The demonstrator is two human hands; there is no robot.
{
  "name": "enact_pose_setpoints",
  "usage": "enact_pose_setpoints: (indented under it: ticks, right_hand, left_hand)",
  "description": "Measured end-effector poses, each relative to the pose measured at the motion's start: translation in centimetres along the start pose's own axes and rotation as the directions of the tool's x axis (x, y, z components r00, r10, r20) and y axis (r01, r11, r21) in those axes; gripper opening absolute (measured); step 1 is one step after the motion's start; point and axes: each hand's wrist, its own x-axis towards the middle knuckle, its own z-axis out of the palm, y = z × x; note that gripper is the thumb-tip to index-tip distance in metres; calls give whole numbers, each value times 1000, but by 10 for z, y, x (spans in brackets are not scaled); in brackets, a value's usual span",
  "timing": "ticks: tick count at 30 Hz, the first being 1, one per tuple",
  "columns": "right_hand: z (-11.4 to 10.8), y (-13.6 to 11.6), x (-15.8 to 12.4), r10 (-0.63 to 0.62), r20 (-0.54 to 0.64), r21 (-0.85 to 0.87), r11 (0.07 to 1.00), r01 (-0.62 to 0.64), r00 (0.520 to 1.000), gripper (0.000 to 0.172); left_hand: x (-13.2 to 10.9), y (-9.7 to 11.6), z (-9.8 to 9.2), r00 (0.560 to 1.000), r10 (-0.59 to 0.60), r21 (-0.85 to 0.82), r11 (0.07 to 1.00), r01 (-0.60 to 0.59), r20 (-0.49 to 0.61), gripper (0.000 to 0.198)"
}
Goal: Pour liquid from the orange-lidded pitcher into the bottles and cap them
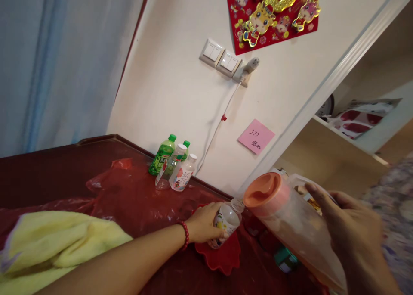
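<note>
My left hand [202, 223], with a red bead bracelet at the wrist, is wrapped round a small clear bottle [227, 221] that has a printed label and an open neck. The bottle stands in a red scalloped dish [222, 256]. My right hand [345, 226] grips a clear plastic pitcher [290, 230] with an orange lid [263, 194]. The pitcher is tilted so that its lid end nearly meets the bottle's neck.
Several capped bottles [172, 168], green and clear, stand against the white wall on the dark red table [64, 170], which is covered with red plastic film. A yellow cloth [54, 243] lies at the left. A pink note [256, 136], switches and a cable are on the wall. Shelves at right.
</note>
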Motion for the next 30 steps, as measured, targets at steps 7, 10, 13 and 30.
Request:
enact_pose_setpoints:
  ticks: [7,10,13,30]
  right_hand:
    - [0,-2,-1,-20,1,15,1000,20,1000,54]
    - [1,-1,0,-42,-1,23,999,42,999,52]
    - [2,2,2,-63,-14,18,998,63,998,54]
    - [5,9,3,-146,-23,41,988,147,989,56]
  left_hand:
    - [-1,0,0,1000,-2,3,1000,2,-1,64]
    - [-1,0,0,1000,-8,-1,1000,8,0,66]
    - [0,0,0,1000,-1,-4,1000,1,-1,65]
    - [0,-2,1,1000,4,18,1000,-4,1,63]
